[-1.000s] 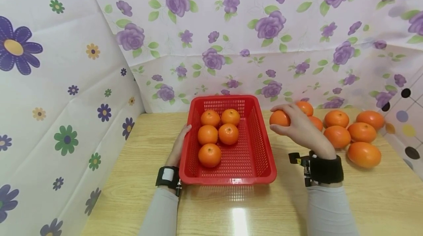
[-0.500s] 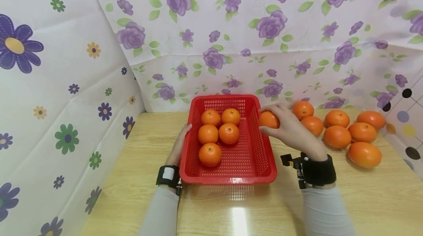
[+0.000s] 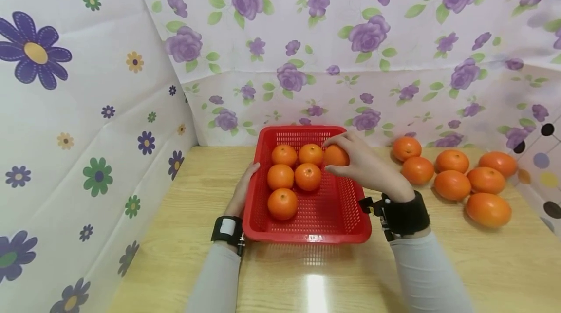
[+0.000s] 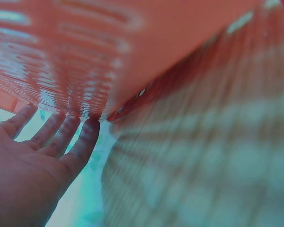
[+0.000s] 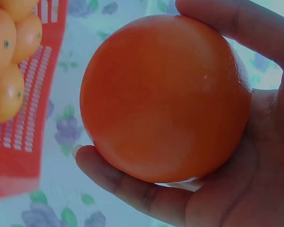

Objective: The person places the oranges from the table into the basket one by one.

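Note:
In the head view my right hand grips an orange over the right part of a red plastic basket. Thumb and fingers curl round the same orange in the right wrist view. Several oranges sit in the basket, grouped toward its left and back. Against the basket's left side lies my left hand. The left wrist view shows this hand with fairly straight fingers, their tips touching the slotted basket wall.
Several more oranges lie in a loose group on the wooden table, right of the basket. A flowered cloth hangs behind the table, and another flowered sheet stands along the left side.
My right hand has carried the orange leftward, from beside the basket to over its inside. The left hand stays at the basket's side. The head view has shifted slightly.

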A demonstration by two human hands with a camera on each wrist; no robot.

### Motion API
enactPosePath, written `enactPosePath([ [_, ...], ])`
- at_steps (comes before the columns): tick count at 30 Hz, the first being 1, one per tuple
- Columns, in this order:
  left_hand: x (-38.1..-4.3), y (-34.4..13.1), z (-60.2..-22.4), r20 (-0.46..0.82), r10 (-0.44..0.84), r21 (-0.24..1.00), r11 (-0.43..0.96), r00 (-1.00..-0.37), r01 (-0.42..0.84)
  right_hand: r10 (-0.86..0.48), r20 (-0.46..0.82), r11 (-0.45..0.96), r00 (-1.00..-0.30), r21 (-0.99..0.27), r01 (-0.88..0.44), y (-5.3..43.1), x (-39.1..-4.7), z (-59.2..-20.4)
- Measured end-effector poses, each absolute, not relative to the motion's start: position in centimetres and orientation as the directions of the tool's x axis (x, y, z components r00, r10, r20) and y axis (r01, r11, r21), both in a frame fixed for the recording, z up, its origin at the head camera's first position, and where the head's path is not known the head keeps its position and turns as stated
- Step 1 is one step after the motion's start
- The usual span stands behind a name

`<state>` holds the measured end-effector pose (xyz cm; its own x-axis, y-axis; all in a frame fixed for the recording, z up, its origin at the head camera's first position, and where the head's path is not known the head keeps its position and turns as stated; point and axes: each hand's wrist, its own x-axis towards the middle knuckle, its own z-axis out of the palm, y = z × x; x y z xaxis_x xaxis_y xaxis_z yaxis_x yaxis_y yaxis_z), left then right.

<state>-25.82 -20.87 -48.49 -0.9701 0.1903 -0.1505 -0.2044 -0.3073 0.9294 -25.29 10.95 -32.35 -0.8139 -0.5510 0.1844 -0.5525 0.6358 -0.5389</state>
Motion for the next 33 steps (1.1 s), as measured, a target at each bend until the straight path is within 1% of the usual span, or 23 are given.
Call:
enactPosePath([
  [3,-25.6,-21.0,-47.9,-0.146,0.202,0.928,-0.312,-0.968,-0.205,-0.582,0.169,0.612,-0.796,-0.553,-0.565,9.7,-25.5,-32.6],
  [9,-24.9,-21.1,-47.0,-0.113,0.245,0.928,-0.321,-0.963,-0.191,-0.611,0.109,0.613,-0.784,-0.561,-0.556,7.2,-25.7,-33.3],
  [16,-24.8,-21.2,-46.9,-0.109,0.245,0.929,-0.32,-0.964,-0.186,-0.642,0.065,0.601,-0.764,-0.576,-0.555,4.9,-26.5,-34.2],
  [18,-24.8,-21.1,-46.9,-0.111,0.248,0.93,-0.316,-0.963,-0.188,-0.645,0.072,0.584,-0.761,-0.596,-0.551,4.6,-26.8,-34.9],
  [24,-25.0,-20.9,-47.0,-0.106,0.257,0.931,-0.315,-0.961,-0.187,-0.614,0.159,0.495,-0.773,-0.685,-0.534,3.9,-27.9,-37.4],
  [26,-25.1,-20.9,-47.1,-0.103,0.245,0.93,-0.319,-0.964,-0.18,-0.612,0.16,0.487,-0.775,-0.696,-0.528,3.8,-28.1,-38.0],
  [29,-25.3,-21.0,-47.6,-0.107,0.226,0.929,-0.324,-0.968,-0.178,-0.634,0.123,0.51,-0.763,-0.676,-0.532,3.9,-28.3,-38.5],
  [33,-25.7,-20.9,-48.4,-0.095,0.221,0.931,-0.325,-0.971,-0.165,-0.7,0.038,0.55,-0.713,-0.607,-0.573,4.1,-28.1,-38.6],
])
